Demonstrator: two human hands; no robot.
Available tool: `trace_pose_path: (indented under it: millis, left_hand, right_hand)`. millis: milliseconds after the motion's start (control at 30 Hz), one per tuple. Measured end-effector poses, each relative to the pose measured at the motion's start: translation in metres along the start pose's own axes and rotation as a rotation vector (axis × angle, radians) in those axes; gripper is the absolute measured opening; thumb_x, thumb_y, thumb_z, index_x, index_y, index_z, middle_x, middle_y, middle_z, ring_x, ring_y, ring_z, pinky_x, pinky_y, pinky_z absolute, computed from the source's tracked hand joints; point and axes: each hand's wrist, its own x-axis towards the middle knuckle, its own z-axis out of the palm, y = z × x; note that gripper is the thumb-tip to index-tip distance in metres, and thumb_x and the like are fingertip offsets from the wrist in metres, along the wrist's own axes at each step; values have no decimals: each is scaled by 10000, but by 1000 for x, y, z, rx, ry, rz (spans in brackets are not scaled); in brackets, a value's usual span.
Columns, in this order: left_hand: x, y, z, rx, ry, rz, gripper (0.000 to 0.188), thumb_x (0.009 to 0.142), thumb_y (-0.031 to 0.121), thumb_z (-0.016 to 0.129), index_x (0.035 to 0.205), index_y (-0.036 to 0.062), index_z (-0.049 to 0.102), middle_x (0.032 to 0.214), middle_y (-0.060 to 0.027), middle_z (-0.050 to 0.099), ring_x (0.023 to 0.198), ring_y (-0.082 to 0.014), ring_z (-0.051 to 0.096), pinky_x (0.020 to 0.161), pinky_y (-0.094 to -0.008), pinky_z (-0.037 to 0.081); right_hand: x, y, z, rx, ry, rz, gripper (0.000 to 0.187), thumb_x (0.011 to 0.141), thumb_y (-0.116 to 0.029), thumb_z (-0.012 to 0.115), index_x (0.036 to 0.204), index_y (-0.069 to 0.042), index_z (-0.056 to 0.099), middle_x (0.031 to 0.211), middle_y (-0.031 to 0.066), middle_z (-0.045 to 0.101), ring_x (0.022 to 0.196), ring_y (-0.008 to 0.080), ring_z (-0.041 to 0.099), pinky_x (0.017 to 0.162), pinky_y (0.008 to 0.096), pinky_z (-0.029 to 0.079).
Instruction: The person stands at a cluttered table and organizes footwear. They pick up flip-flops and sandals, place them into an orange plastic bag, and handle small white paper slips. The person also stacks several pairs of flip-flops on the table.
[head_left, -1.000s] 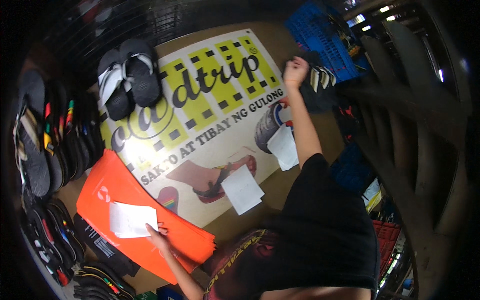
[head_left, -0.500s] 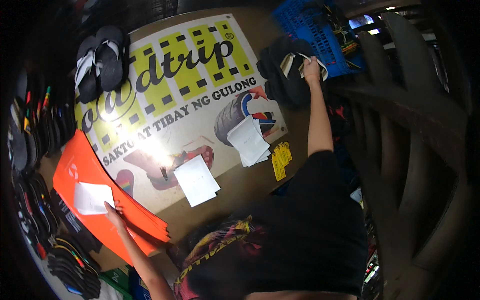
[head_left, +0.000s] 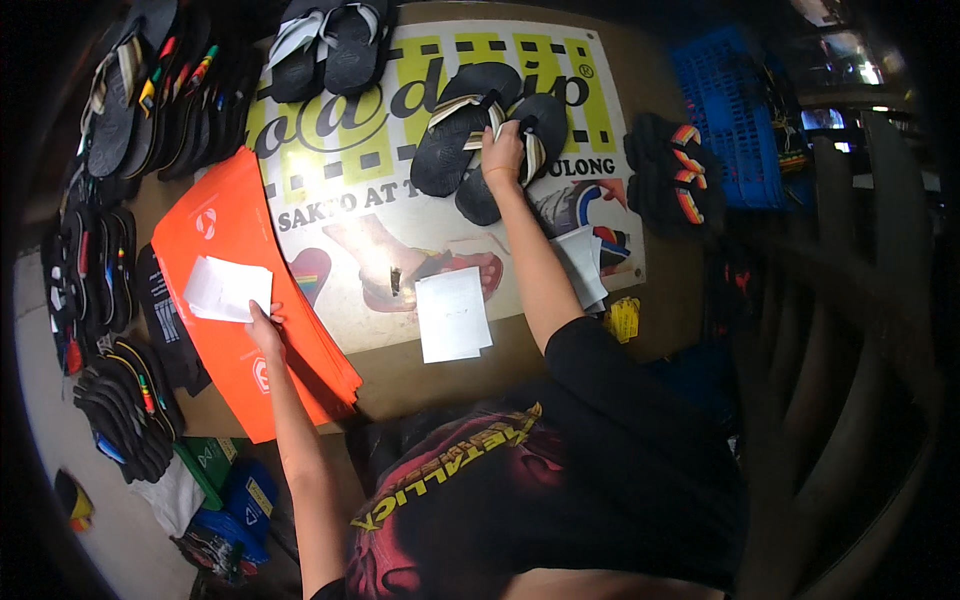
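Observation:
My right hand [head_left: 503, 160] is closed on the straps of a pair of black flip-flops [head_left: 438, 165] with cream and dark straps, held over the printed signboard [head_left: 375, 235]. Lower left, my left hand [head_left: 265, 328] pinches the edge of a white paper slip [head_left: 232, 288]. That slip lies over a stack of orange bags [head_left: 190, 255]. Two more lots of paper show: a small white stack [head_left: 452, 315] at the board's near edge, and white sheets [head_left: 578, 262] partly behind my right forearm. Yellow tags [head_left: 624, 319] sit beside those sheets.
Grey-strapped flip-flops [head_left: 350, 55] rest at the board's far edge. Flip-flops with striped straps [head_left: 685, 175] lie at the right, near a blue crate [head_left: 735, 130]. Rows of flip-flops [head_left: 120, 120] line the left side. Dark curved slats [head_left: 800, 380] stand at the right.
My right hand has carried the cream-strapped flip-flops leftward from the right side onto the signboard. Striped-strap flip-flops now show where they were. The view has shifted; my left hand stays at the slip.

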Motion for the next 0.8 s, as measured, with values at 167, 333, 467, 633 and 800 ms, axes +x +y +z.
trace_pose_path:
  millis: [167, 333, 467, 633, 800]
  left_hand:
    - [-1, -4, 3, -20, 11, 72, 410, 944, 347, 373, 834, -17, 525, 591, -114, 586, 374, -115, 443, 365, -231, 352]
    - [-12, -3, 21, 531, 335, 320, 579, 942, 404, 334, 621, -32, 540, 519, -104, 546, 394, -182, 459, 412, -357, 362]
    - [-18, 1, 27, 451, 325, 169, 619, 933, 435, 319, 618, -40, 562, 485, -114, 524, 463, -274, 497, 517, -435, 382]
    - [-20, 7, 26, 537, 358, 233, 597, 935, 434, 304, 644, -29, 545, 507, -114, 534, 511, -289, 521, 554, -440, 394]
    - [-25, 10, 30, 565, 361, 241, 581, 942, 427, 288, 696, -33, 545, 541, -105, 569, 550, -297, 560, 569, -445, 403]
  right_hand:
    - [8, 38, -41, -122, -74, -162, 308, 646, -255, 745, 743, -5, 596, 670, 133, 590, 710, 316, 577, 671, 404, 462]
    - [10, 71, -34, -134, 28, -400, 248, 744, -165, 637, 942, -19, 602, 938, 181, 550, 897, 365, 500, 794, 415, 408]
    - [13, 91, -11, -106, 64, -321, 163, 824, -90, 508, 905, -24, 633, 896, 177, 578, 875, 354, 525, 788, 405, 421]
    - [34, 103, -14, 13, -89, -12, 241, 854, -145, 496, 940, 43, 619, 903, 213, 627, 850, 333, 599, 767, 370, 450]
    - [9, 78, -30, 27, 134, -49, 238, 829, -214, 571, 904, 7, 620, 896, 175, 584, 931, 338, 510, 830, 394, 397]
